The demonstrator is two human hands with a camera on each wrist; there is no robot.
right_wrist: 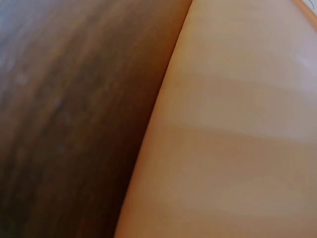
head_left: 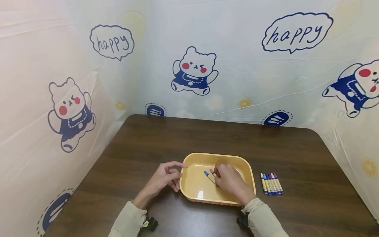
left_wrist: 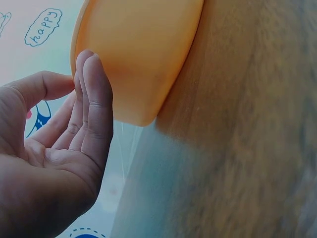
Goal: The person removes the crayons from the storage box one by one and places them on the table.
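In the head view a yellow plastic tray (head_left: 193, 196) stands on the table. My left hand (head_left: 164, 177) is at its left side, fingertips at the rim and outer wall. The left wrist view shows this hand (left_wrist: 59, 144) with fairly straight fingers beside the tray wall (left_wrist: 143, 49). My right hand (head_left: 231, 179) reaches inside the tray and pinches a purple-tipped crayon (head_left: 212, 171), mostly hidden by the fingers. A blue crayon (head_left: 209, 177) lies next to it on the tray floor. The right wrist view shows only the tray wall (right_wrist: 223, 148) and table; the hand is out of it.
Right of the tray, several crayons (head_left: 271, 183) in yellow wrappers lie side by side in a row on the dark wooden table (head_left: 207, 135). A printed cloth (head_left: 237, 72) with bears and speech bubbles hangs behind the table and at both sides.
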